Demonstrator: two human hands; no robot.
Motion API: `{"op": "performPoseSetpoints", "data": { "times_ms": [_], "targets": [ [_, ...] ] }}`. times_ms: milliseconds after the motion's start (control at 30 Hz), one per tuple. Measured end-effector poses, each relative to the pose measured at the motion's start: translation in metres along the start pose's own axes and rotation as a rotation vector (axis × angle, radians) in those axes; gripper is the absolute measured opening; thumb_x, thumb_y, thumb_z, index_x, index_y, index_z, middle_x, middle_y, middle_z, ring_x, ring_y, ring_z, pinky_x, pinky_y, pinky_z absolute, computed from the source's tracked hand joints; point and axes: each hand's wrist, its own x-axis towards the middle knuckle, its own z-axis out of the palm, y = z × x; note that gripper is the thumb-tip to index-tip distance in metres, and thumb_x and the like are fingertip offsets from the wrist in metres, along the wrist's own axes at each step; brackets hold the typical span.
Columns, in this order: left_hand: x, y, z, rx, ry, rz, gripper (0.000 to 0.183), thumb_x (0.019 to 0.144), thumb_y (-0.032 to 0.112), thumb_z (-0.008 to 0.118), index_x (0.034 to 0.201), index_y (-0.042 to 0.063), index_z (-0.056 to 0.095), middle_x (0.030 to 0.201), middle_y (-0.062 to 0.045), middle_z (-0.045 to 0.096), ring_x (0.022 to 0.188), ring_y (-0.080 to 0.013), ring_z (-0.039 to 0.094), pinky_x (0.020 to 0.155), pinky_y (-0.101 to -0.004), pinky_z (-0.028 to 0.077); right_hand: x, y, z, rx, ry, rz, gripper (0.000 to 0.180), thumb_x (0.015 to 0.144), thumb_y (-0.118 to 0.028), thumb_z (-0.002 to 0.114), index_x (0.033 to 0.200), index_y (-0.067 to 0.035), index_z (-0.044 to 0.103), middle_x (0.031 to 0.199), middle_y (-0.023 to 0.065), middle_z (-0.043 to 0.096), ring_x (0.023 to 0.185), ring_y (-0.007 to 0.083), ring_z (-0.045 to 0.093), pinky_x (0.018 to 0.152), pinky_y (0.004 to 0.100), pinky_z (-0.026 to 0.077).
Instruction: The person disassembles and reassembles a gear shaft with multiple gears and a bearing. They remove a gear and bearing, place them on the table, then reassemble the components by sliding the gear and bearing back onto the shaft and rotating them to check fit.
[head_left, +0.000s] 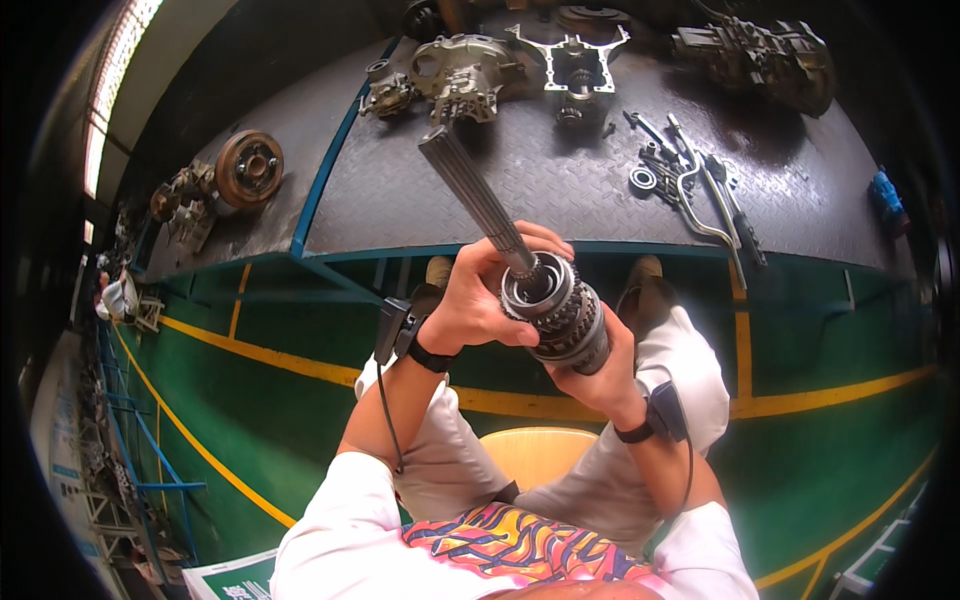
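Observation:
A splined steel gearbox shaft (480, 199) with a stack of gears and synchronizer rings (559, 307) is held up over my lap, its long splined end tilted to the upper left, towards the bench. My left hand (484, 292) wraps the upper side of the gear stack, thumb along its lower edge. Around the lower end of the stack my right hand (604, 371) is closed. Where the shaft enters the top ring, an open ring-shaped recess shows. The palms and some fingers are hidden behind the gears.
A metal-topped bench (420, 202) stands ahead, its edge beyond my hands. On it lie a gearbox housing (465, 75), a gasket-shaped metal frame (550, 64), a transmission assembly (757, 64), metal rods (712, 195), a bearing (643, 178) and a brake drum (250, 169). A blue bottle-like object (889, 199) stands far right.

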Motion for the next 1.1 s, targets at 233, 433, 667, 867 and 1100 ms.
{"op": "performPoseSetpoints", "data": {
  "times_ms": [233,433,667,867,1100],
  "targets": [
    [-0.010,-0.002,0.009,0.069,0.159,-0.007,0.102,0.070,0.079,0.094,0.124,-0.005,0.077,0.131,-0.021,0.071,0.125,-0.0285,0.070,0.107,-0.0429,0.060,0.002,-0.001,0.001,-0.035,0.003,-0.045,0.055,0.073,-0.007,0.088,0.123,0.004,0.069,0.105,0.0068,0.078,0.093,0.0103,0.072,0.088,0.0293,0.060],
    [-0.009,-0.002,0.014,0.123,0.184,-0.045,0.101,0.078,0.084,0.085,0.123,-0.005,0.075,0.132,-0.019,0.071,0.120,-0.0244,0.071,0.103,-0.0381,0.059,0.001,0.002,0.000,-0.024,0.040,-0.045,0.055,0.073,-0.008,0.090,0.122,0.003,0.070,0.104,0.0071,0.079,0.093,0.0105,0.072,0.088,0.0296,0.060],
    [-0.013,-0.009,0.023,0.113,0.307,-0.025,0.099,0.083,0.077,0.087,0.127,-0.010,0.072,0.138,-0.017,0.068,0.113,-0.0184,0.071,0.098,-0.0330,0.058,0.000,0.005,-0.004,-0.032,0.066,-0.015,0.053,0.073,-0.011,0.092,0.120,0.001,0.070,0.103,0.0079,0.080,0.093,0.0103,0.073,0.088,0.0295,0.061],
    [-0.009,-0.008,0.029,0.178,0.342,0.001,0.106,0.081,0.084,0.084,0.129,-0.009,0.071,0.139,-0.019,0.068,0.120,-0.0215,0.069,0.102,-0.0358,0.059,0.001,0.004,-0.003,-0.037,0.082,-0.005,0.052,0.074,-0.012,0.093,0.118,0.001,0.070,0.101,0.0080,0.080,0.092,0.0096,0.072,0.087,0.0297,0.061],
    [-0.008,0.000,0.021,0.143,0.183,-0.195,0.101,0.080,0.078,0.089,0.131,-0.007,0.071,0.136,-0.017,0.071,0.117,-0.0206,0.072,0.103,-0.0360,0.061,0.000,0.006,-0.005,-0.064,0.107,-0.013,0.051,0.074,-0.014,0.094,0.117,0.001,0.070,0.100,0.0082,0.080,0.091,0.0096,0.072,0.085,0.0299,0.061]
  ]
}}
